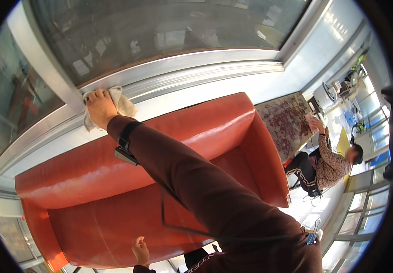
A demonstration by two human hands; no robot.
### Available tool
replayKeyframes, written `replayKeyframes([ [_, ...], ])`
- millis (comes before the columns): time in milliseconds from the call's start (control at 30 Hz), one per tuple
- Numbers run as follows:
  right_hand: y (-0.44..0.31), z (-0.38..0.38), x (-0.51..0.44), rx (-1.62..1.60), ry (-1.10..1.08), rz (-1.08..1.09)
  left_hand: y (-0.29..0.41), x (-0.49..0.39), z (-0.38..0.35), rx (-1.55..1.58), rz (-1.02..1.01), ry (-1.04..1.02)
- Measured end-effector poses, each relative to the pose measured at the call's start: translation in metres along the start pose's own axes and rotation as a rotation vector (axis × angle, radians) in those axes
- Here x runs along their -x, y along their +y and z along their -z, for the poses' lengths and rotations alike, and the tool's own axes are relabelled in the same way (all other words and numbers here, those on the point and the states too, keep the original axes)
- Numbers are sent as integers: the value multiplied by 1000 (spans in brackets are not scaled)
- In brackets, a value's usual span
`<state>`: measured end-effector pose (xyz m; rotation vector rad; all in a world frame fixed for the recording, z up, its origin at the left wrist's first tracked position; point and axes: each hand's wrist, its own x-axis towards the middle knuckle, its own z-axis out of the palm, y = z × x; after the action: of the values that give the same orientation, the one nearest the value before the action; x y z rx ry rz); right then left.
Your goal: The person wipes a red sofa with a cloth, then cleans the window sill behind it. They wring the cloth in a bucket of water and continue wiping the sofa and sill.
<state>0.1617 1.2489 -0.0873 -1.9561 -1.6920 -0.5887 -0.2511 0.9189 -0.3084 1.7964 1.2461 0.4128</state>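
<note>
My right hand (101, 106), at the end of the outstretched maroon sleeve, presses a beige cloth (124, 102) against the lower corner of an aluminium window frame (169, 65). Part of the cloth hangs down from under the palm over the white sill. My left hand (140, 250) is low in the picture, above the front of a red leather-like sofa (114, 218), with its fingers partly curled and nothing seen in it. The large window pane (182, 27) reflects the room. A cable runs from my right arm across the sofa.
The sofa's back stands along the wall below the window. Beyond its right arm is a table (281, 119) with a mottled, worn top. Another person (333, 167) sits beside that table, a hand on a pinkish cloth (310, 120). A white round appliance (324, 95) stands farther back.
</note>
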Motion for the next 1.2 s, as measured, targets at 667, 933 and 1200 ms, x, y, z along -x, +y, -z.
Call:
replayKeyframes([
  [667, 228, 83, 86, 292, 45, -96, -119, 69, -28, 589, 924, -170],
  [933, -16, -8, 2, -97, 39, -96, -147, 89, -11, 924, 1147, -115],
  [1200, 57, 33, 24, -12, -96, 111, -118, 20, -6, 759, 904, -253],
])
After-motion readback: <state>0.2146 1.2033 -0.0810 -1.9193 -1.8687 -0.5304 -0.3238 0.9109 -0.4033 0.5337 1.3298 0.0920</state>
